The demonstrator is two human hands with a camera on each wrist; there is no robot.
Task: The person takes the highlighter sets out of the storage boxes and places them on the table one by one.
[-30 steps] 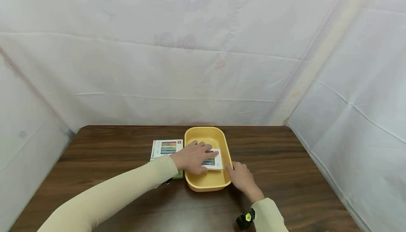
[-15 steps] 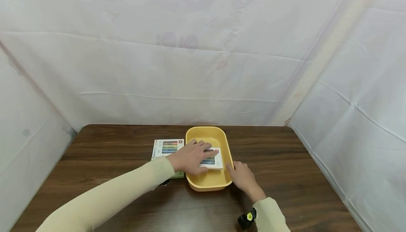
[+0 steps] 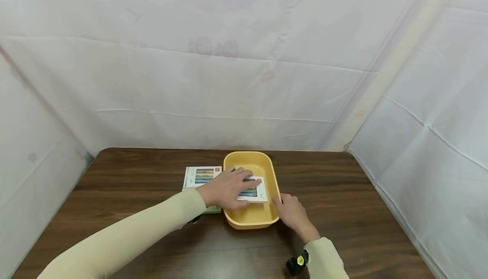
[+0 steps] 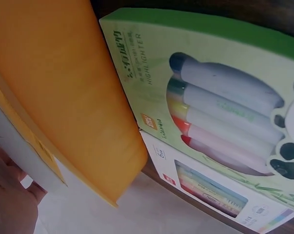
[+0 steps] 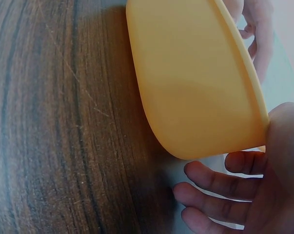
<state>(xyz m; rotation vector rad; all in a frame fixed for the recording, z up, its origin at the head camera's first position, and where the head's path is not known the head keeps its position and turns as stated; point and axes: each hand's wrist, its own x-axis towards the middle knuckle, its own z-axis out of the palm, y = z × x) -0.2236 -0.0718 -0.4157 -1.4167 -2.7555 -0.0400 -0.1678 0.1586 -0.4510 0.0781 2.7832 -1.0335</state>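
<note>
My left hand [image 3: 226, 189] reaches over the yellow plastic bin [image 3: 249, 219], gripping a white pen box [image 3: 261, 193] between thumb and fingers. The box has a window showing coloured pens and overlaps the bin's interior; the hand hides its left part. In the left wrist view, fingers [image 4: 35, 191] meet the box's edge beyond the bin's wall. On the bin's right side, my right hand [image 3: 292, 214] holds the rim, thumb at its top and fingers outside. The right wrist view shows those fingers [image 5: 217, 183] beside the bin's rounded corner.
Left of the bin, a green highlighter box [image 4: 137, 92] with a panda print stands against its wall. Beside that is another white pen box [image 4: 159, 163]. All rest on a dark wooden table [image 3: 335, 190], backed by white sheeting [image 3: 213, 84].
The left hand and its pen box have shifted slightly left and up relative to the bin. The right hand stays at the rim. The head view drifts a little.
</note>
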